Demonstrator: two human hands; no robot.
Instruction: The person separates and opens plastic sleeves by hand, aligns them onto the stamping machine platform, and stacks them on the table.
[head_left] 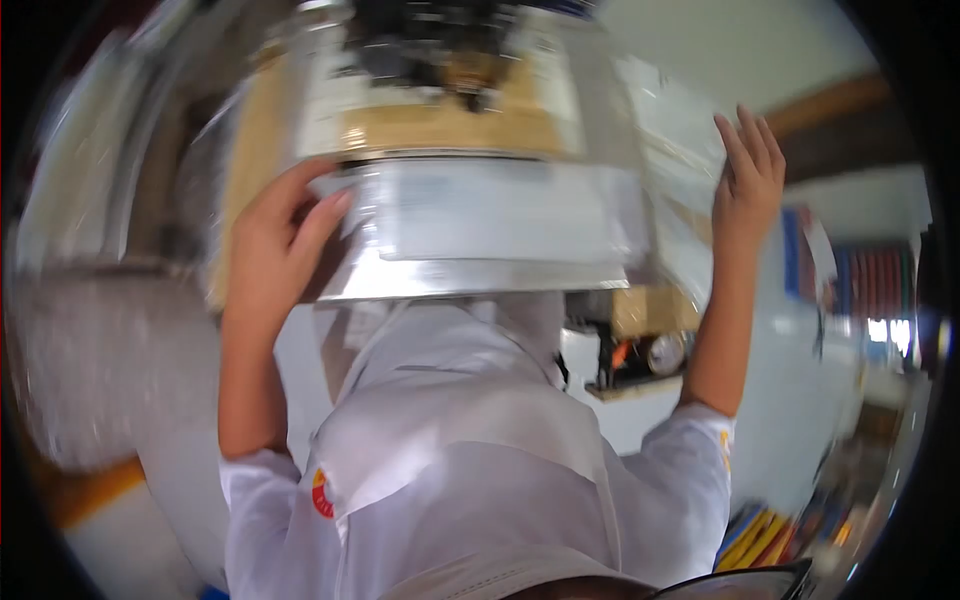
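Observation:
A flat clear plastic bag (pixel 500 215) with a whitish sheet showing through lies across the near edge of the work table. My left hand (pixel 275 230) is at the bag's left side, thumb and forefinger curled around its upper left corner. Blur softens that grip. Off to the right, my right hand (pixel 750 175) is raised with its fingers stretched out, holding nothing. Loose clear plastic (pixel 675 150) lies just left of it. Beyond the bag stands a dark machine (pixel 430 45), blurred and cut off by the top of the view.
A tan board (pixel 460 130) lies under the machine. Plastic-wrapped material (pixel 90 350) is piled at the left. Low on the right sits a dark device with a round dial (pixel 665 353). Colored items (pixel 760 540) are stacked at the lower right.

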